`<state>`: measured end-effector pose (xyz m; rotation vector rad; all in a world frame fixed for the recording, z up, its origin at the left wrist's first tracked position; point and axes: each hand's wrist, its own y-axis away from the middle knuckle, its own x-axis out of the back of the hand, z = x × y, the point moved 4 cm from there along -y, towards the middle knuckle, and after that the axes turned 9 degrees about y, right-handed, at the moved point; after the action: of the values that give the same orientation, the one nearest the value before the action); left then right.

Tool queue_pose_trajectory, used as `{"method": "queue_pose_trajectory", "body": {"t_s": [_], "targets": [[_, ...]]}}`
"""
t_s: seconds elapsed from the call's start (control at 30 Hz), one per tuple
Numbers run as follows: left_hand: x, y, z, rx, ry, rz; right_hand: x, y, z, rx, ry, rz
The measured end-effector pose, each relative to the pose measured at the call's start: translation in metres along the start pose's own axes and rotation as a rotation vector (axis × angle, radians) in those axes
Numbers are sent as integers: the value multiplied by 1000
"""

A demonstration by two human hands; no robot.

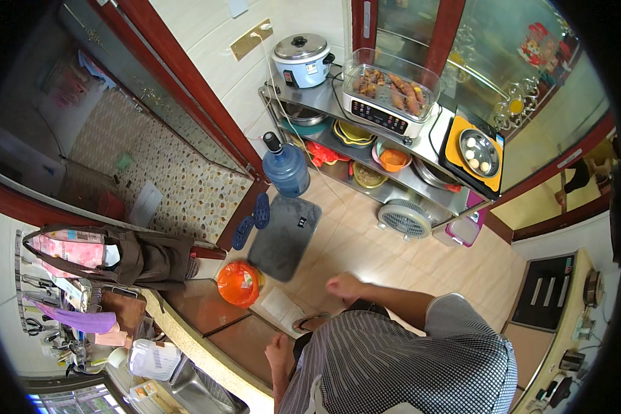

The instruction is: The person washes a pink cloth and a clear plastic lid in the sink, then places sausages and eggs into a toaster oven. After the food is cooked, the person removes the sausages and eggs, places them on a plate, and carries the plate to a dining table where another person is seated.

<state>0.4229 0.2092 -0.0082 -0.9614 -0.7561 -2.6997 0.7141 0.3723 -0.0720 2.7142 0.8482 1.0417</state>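
Note:
My left hand [278,353] hangs beside my body near the counter's front edge, its fingers loosely curled with nothing visible in them. In front of my body is my right hand [344,286], slightly blurred, curled like a loose fist over the tiled floor; I see no object in it. A bin with an orange liner [235,284] stands on the floor beyond my left hand. A grey floor mat [284,238] lies ahead, with blue slippers [243,233] at its left side. My sandalled foot [310,323] shows between the two hands.
A metal shelf [315,103] ahead holds a rice cooker [302,59], a glass steamer [388,98] with sweet potatoes, and a steel plate [479,152] with several eggs. A water jug [285,168] and a fan [404,220] stand on the floor. A sink [202,388] is at lower left.

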Motion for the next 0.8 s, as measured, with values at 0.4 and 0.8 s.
{"method": "queue_pose_trajectory", "body": {"t_s": [0.4, 0.8], "targets": [[-62, 25, -155, 383, 7, -103, 39, 212, 290, -1152, -689, 260], [-38, -10, -153, 378, 356, -203, 1, 184, 164, -948, -610, 130]]}}
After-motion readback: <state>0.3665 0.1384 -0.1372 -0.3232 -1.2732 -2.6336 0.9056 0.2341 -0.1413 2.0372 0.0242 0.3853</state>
